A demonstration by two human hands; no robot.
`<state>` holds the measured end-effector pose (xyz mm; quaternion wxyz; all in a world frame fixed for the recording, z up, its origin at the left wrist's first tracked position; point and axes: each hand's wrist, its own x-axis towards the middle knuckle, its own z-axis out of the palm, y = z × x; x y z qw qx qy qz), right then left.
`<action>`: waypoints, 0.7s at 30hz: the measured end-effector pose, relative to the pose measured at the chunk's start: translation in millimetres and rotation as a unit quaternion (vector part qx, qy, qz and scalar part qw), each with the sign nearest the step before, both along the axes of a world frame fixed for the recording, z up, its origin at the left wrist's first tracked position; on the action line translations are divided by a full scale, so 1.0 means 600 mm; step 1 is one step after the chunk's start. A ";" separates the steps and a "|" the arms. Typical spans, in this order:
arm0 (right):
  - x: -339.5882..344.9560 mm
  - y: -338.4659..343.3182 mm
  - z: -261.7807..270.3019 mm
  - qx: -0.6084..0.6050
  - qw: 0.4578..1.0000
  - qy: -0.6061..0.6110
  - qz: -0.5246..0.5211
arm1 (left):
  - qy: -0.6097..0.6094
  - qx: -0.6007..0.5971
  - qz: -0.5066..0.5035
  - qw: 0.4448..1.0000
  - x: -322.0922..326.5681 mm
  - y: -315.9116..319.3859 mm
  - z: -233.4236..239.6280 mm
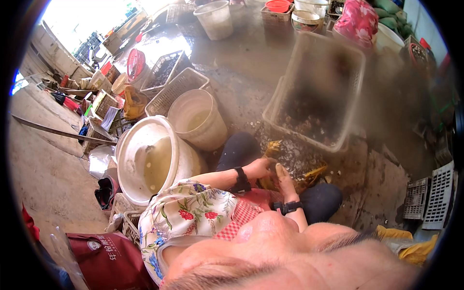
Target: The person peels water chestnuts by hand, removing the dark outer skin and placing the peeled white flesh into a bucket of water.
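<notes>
My left hand, with a black band on its wrist, is curled close against my right hand above my lap. A small dark patch shows at the left fingertips, too blurred to name. A tan cover sits on the right thumb, and the right fingers are mostly hidden. Under and beyond the hands, a yellow sack lies open between my knees, with a heap of pale, shell-like bits by it. Ahead stands a plastic crate with dark, blurred contents, probably shellfish.
At left are a large white tub and a smaller bucket, both holding cloudy liquid. Behind them stand a plastic crate and a red basket. A person in pink patterned clothing is at the back right. Grey crates stand right.
</notes>
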<state>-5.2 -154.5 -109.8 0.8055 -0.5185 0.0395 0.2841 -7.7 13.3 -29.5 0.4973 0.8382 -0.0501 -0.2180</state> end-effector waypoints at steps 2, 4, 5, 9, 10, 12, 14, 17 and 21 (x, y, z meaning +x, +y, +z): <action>0.003 0.002 -0.037 -0.025 0.997 -0.080 0.001 | -0.075 0.046 -0.070 0.994 0.006 0.002 -0.001; 0.000 0.004 -0.024 -0.087 0.980 -0.175 0.026 | -0.052 0.075 -0.076 0.993 0.004 -0.002 0.025; -0.003 0.006 -0.003 -0.106 0.975 -0.196 0.024 | -0.040 0.090 -0.077 0.992 0.001 -0.002 0.032; -0.004 0.006 0.026 -0.172 0.955 -0.242 0.011 | -0.075 0.062 -0.058 0.994 -0.003 -0.004 0.021; -0.004 0.004 0.025 -0.187 0.952 -0.242 0.006 | -0.071 0.070 -0.056 0.993 -0.003 -0.008 0.023; -0.003 0.004 0.018 -0.203 0.946 -0.252 -0.018 | -0.062 0.071 -0.050 0.994 -0.001 -0.011 0.021; -0.002 0.004 -0.002 -0.219 0.946 -0.239 -0.026 | -0.050 0.059 -0.045 0.996 0.002 -0.012 0.015; 0.004 -0.004 -0.053 -0.212 0.958 -0.185 -0.046 | -0.019 0.054 -0.040 0.998 0.005 -0.022 0.022; 0.007 0.001 -0.059 -0.140 0.982 -0.112 -0.066 | -0.057 -0.001 -0.043 0.997 -0.002 -0.011 -0.010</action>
